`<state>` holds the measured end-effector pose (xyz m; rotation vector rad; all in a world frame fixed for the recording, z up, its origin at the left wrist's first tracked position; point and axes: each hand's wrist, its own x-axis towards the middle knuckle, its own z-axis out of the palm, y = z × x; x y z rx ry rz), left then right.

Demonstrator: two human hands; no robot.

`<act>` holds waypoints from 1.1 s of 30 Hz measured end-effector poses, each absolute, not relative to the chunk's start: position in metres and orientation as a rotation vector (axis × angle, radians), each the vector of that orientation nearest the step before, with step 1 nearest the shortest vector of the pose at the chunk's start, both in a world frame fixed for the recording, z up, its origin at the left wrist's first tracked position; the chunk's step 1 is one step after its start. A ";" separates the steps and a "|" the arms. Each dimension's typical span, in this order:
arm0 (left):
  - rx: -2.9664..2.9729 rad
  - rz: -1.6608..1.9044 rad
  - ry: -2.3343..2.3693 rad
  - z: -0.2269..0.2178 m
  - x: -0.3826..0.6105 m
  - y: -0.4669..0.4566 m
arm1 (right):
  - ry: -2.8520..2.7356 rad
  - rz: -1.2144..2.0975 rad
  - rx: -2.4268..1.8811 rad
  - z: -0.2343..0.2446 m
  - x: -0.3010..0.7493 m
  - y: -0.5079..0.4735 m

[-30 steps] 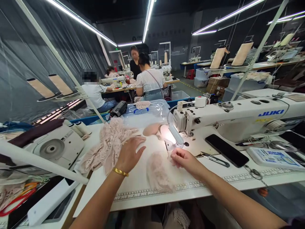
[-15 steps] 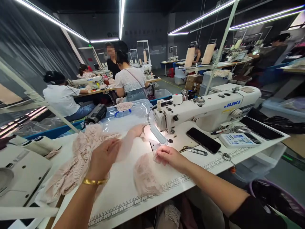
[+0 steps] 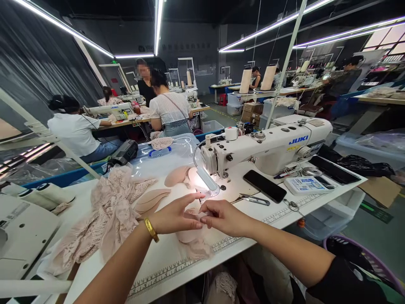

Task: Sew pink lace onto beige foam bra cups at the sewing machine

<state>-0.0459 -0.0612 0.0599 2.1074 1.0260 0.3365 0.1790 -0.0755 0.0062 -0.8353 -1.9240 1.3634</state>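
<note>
Pinched between the fingertips of my right hand (image 3: 223,217) is the upper edge of a pale pink lace piece (image 3: 198,248), which hangs onto the table near its front edge. My left hand (image 3: 175,214) is beside it, thumb and forefinger spread apart around the same edge; any touch on the cloth is hard to make out. Smooth beige bra cups (image 3: 152,200) lie behind my left wrist, and another beige cup (image 3: 177,176) is by the needle area. The white sewing machine (image 3: 262,141) stands just beyond my hands, its lamp lighting the needle plate.
A heap of pink lace (image 3: 107,207) covers the table's left side. To the right lie thread snips (image 3: 255,199), a black phone (image 3: 265,185) and a white box (image 3: 305,185). A printed ruler (image 3: 177,268) runs along the front edge. Co-workers sit and stand beyond.
My left hand has moved right, from beside the lace heap to my right hand, and its fingers have spread. The beige cups behind it now show clearly. My right hand keeps its pinch.
</note>
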 end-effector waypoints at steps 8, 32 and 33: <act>2.387 0.632 1.169 0.074 -0.055 -0.059 | -2.134 0.234 -0.742 0.051 0.187 -0.080; 2.921 0.580 1.106 -0.018 -0.020 -0.052 | -2.562 0.004 -0.465 -0.046 0.229 0.006; 2.895 0.586 1.087 -0.018 -0.021 -0.051 | -2.566 0.030 -0.445 -0.046 0.230 0.005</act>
